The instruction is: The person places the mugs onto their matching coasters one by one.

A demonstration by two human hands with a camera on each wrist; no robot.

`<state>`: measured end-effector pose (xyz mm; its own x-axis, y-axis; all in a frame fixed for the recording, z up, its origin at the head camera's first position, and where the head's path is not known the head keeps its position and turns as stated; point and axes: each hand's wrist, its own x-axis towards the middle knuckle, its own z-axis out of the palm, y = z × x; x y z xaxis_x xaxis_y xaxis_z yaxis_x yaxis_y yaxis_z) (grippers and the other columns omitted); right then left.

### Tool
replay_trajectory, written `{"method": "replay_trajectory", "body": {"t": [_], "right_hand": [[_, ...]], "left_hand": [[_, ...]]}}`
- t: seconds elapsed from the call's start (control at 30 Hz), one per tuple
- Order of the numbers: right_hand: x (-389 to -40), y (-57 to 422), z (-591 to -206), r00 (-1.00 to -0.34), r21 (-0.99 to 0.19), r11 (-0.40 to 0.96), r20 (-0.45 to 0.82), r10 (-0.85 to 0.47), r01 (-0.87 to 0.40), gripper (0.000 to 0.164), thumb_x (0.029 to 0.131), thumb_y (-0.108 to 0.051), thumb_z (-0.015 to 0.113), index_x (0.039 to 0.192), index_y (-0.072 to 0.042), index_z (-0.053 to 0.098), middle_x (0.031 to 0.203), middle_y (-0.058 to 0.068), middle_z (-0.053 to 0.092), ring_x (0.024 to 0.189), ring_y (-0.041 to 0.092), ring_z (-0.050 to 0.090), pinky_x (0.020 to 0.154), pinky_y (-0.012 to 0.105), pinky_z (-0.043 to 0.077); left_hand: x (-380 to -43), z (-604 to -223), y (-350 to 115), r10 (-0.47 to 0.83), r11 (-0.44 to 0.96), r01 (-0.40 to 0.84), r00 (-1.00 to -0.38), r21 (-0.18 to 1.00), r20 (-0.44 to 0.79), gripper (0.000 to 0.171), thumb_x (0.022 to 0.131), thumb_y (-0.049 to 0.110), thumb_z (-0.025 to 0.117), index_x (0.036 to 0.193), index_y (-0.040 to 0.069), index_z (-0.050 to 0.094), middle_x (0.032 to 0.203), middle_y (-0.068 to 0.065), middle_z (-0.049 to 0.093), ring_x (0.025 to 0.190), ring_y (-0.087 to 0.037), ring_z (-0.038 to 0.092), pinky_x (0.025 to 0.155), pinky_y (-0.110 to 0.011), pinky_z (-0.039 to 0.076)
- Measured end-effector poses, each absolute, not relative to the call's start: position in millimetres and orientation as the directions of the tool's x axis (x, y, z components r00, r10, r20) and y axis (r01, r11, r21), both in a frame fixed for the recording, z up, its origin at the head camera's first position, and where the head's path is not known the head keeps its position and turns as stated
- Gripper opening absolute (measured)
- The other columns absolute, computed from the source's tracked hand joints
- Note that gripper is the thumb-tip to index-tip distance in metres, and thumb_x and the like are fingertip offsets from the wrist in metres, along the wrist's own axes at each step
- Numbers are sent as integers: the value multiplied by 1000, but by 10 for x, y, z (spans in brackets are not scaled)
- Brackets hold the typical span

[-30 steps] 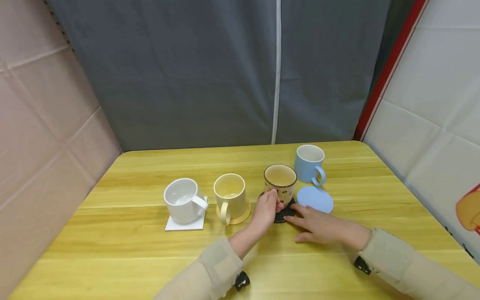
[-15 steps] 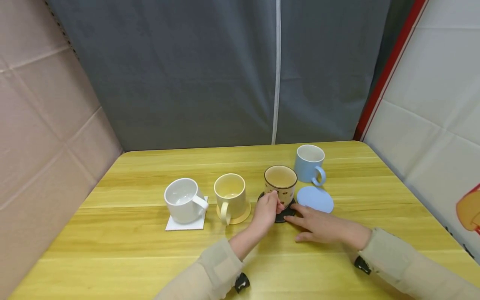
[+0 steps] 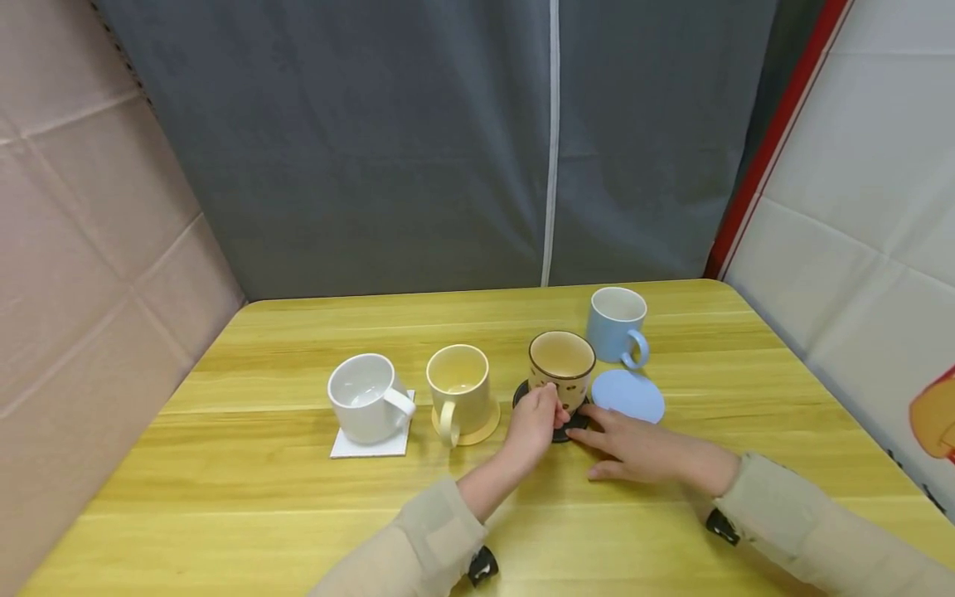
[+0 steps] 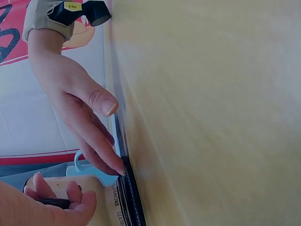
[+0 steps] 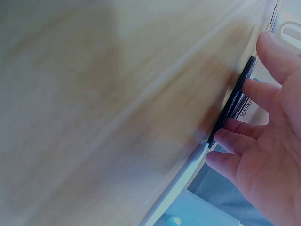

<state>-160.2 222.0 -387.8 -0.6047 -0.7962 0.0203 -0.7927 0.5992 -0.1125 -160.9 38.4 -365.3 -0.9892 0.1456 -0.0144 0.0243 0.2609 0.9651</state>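
Patterned mug (image 3: 573, 388): right of centre on the wooden table (image 3: 224, 497), over the black coaster (image 3: 559, 435) and set toward its far right part; it looks upright, though whether the base rests flat I cannot tell.
White mug (image 3: 366, 406): farthest left, on a square white coaster (image 3: 367, 450), handle to the right.
Yellow mug (image 3: 468, 410): next along, on a round yellow coaster (image 3: 483, 431), handle toward the person.
Left hand (image 3: 532, 423): fingers curled round the patterned mug's dark handle (image 4: 55, 203).
Mug's feel: probably ceramic, so stiff, fairly weighty, smooth enough to slip from fingertips, and liable to chip at rim or base.
Best hold: the handle, gripped fully; a one-sided grip may let the mug tip, so the outer wall would serve as second support.
Coaster's feel: thin, likely light and quick to slide.
Blue mug (image 3: 613, 336): at the back, just behind the round blue coaster (image 3: 630, 394).
Right hand (image 3: 634, 448): fingers stretched out, tips touching the black coaster's right edge, gripping nothing.
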Motion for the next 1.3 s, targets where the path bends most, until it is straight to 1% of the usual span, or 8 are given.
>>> {"method": "replay_trajectory", "body": {"t": [0.2, 0.47, 0.77, 1.1, 1.2, 1.3], "right_hand": [[-1591, 2215, -3866, -596, -102, 590, 38, -802, -801, 52, 89, -39, 55, 127, -4, 52, 129, 24, 41, 109, 32, 48, 87, 44, 44], [-1577, 2230, -3868, -596, -104, 592, 3, -803, -799, 57, 89, -42, 53, 130, -2, 49, 133, 29, 36, 117, 40, 44, 91, 49, 42], [-1563, 2240, -3869, -605, -114, 606, -43, -795, -787, 61, 89, -42, 53, 133, -2, 45, 137, 31, 29, 121, 43, 39, 94, 51, 39], [-1548, 2253, -3863, -620, -139, 622, -63, -782, -771, 64, 89, -45, 52, 135, -2, 43, 138, 32, 27, 122, 45, 38, 94, 56, 37], [-1548, 2249, -3864, -620, -149, 623, -68, -781, -768, 65, 89, -47, 50, 135, -2, 43, 139, 32, 27, 124, 45, 36, 95, 58, 36], [-1551, 2245, -3871, -619, -154, 622, -74, -782, -768, 67, 88, -49, 49, 135, -2, 42, 139, 32, 26, 125, 45, 34, 95, 59, 35]], "left_hand": [[-1596, -3671, 377, 143, 255, 41, -990, 966, 5, 36, 97, 22, 34, 75, 2, 55, 68, -5, 60, 61, -7, 50, 61, -21, 45], [-1591, -3692, 360, 149, 240, 44, -989, 970, 8, 36, 97, 21, 34, 75, 2, 54, 67, -6, 59, 63, -8, 50, 62, -21, 45], [-1593, -3708, 332, 171, 239, 51, -985, 970, 10, 36, 98, 23, 35, 76, 2, 54, 68, -6, 58, 65, -8, 50, 64, -22, 45], [-1612, -3702, 312, 210, 290, 64, -978, 955, 1, 39, 99, 25, 33, 77, 3, 56, 69, -3, 59, 64, -6, 48, 63, -20, 43], [-1614, -3706, 304, 219, 275, 64, -976, 959, 2, 39, 99, 25, 33, 79, 0, 56, 71, -5, 60, 64, -7, 49, 65, -22, 45], [-1615, -3710, 283, 232, 246, 52, -973, 968, -7, 38, 99, 23, 35, 81, -2, 57, 74, -9, 62, 67, -10, 52, 69, -28, 48]]}}
